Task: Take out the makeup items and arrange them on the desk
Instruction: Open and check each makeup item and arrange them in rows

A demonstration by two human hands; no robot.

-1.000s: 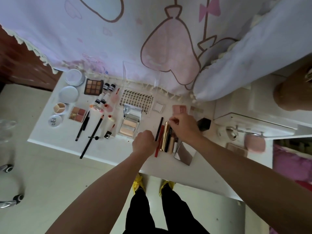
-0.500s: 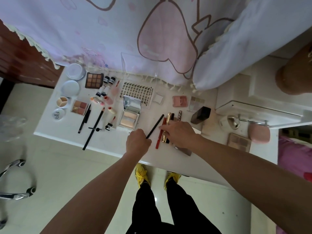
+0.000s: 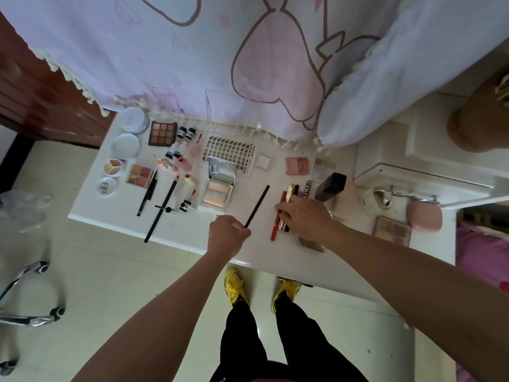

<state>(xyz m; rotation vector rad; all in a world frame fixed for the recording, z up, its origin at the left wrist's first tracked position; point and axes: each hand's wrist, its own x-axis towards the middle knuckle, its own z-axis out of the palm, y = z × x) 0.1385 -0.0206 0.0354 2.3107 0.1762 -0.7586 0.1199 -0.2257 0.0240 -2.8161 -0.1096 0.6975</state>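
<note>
Two hands work over the near part of the white desk (image 3: 179, 230). Left hand (image 3: 228, 235): fingers curled into a tight fist round the lower end of a thin black pencil (image 3: 257, 206). The pencil slants up and right out of the fist, and its far tip ends right of an open silver-cased highlighter compact (image 3: 219, 186). Cannot tell if the pencil touches the desk.

Right hand (image 3: 305, 220): fingers bent down over a row of sticks, fingertips (image 3: 279, 208) touching a slim red pencil (image 3: 275, 227). A shiny gold tube (image 3: 288, 193) runs under the hand just beside the red pencil, with a black stick (image 3: 296, 188) next to it. Cannot tell whether the fingers pinch any of these or only press on them. A flat silver mirror-faced case (image 3: 311, 244) pokes out from under the wrist.

Right of the row are a dark tube with white lettering (image 3: 307, 187) and a black rectangular box (image 3: 330, 186). Behind them lie a pink blush palette (image 3: 297, 165), a small white square case (image 3: 263, 161) and a clear lash tray with dark rows (image 3: 228, 154).

On the left side of the desk sit a brown nine-pan palette (image 3: 162, 132), two round white jars (image 3: 126, 146), a four-pan peach palette (image 3: 139, 175) and a long black brush (image 3: 161, 210). At the far right are a neutral eyeshadow palette (image 3: 392, 230) and a pink puff (image 3: 424, 216). A lilac cloth with pink prints (image 3: 248, 51) hangs behind the desk.
</note>
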